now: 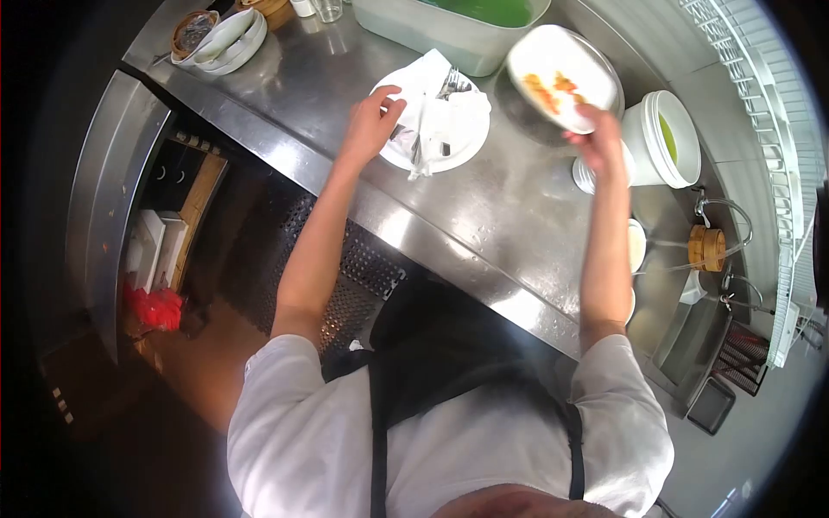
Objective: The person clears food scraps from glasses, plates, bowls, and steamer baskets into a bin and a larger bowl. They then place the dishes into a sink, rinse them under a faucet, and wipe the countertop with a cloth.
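Observation:
My right hand (598, 138) grips the near edge of a white dish (540, 65) with orange food scraps on it. The dish is tilted over a round metal bowl (528, 116) on the counter. My left hand (376, 121) has its fingers curved but apart at the left rim of a white plate (467, 152). On that plate lie crumpled white napkins (425, 79) and several forks and other cutlery (452, 84). Part of the metal bowl is hidden under the dish.
A grey tub of green liquid (432, 34) stands at the back. White buckets (643, 138) are to the right, with a sink (691, 354) beyond. Stacked white bowls (229, 52) sit at the far left of the steel counter (484, 224). A wire rack (760, 112) hangs along the right wall.

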Action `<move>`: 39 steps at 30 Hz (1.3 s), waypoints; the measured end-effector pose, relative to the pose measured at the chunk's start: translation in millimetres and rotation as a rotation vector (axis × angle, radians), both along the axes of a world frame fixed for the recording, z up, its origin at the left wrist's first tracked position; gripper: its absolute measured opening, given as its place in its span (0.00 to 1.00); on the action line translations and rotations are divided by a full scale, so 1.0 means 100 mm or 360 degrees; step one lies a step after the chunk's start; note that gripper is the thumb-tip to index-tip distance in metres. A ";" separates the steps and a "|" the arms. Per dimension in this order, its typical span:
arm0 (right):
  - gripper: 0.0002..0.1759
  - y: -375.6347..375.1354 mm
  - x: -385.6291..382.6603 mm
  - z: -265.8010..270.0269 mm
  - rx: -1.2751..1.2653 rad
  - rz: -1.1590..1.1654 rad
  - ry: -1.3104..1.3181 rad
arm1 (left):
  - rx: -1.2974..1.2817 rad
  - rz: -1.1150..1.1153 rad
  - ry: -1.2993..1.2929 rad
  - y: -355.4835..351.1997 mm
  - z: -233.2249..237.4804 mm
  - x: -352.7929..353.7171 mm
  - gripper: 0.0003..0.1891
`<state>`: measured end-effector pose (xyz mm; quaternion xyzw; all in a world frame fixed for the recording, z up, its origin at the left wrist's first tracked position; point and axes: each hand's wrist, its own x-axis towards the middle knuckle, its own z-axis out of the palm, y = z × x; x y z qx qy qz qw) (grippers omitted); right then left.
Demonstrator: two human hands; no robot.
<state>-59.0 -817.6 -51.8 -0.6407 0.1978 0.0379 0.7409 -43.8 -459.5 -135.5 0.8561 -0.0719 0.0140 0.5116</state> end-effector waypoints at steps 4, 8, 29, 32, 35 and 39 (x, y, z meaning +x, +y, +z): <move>0.22 -0.38 0.37 0.44 -0.1532 -0.0297 -0.0399 | 0.0570 -0.0090 -0.0150 -0.27 -0.25 0.10 0.30; 0.14 -0.56 1.04 -0.17 -0.3058 0.0075 -0.0058 | 0.1018 -0.0156 -0.0159 -0.66 -0.10 0.05 0.28; 0.24 -0.05 -1.07 -0.33 -0.0118 -0.0491 0.0142 | 0.0393 0.0294 -0.0108 -0.39 -0.23 0.72 0.25; 0.22 0.04 -1.59 -0.81 0.0053 -0.0309 0.0381 | 0.0703 0.0108 -0.0024 -0.43 -0.27 0.73 0.29; 0.22 0.02 -2.02 -0.87 0.0162 -0.0426 0.0364 | 0.0877 0.0031 -0.0129 -0.41 -0.53 0.82 0.29; 0.23 -0.40 -2.66 -0.92 0.0225 -0.0840 0.0351 | 0.0854 -0.0061 -0.0262 -0.28 -0.59 0.76 0.25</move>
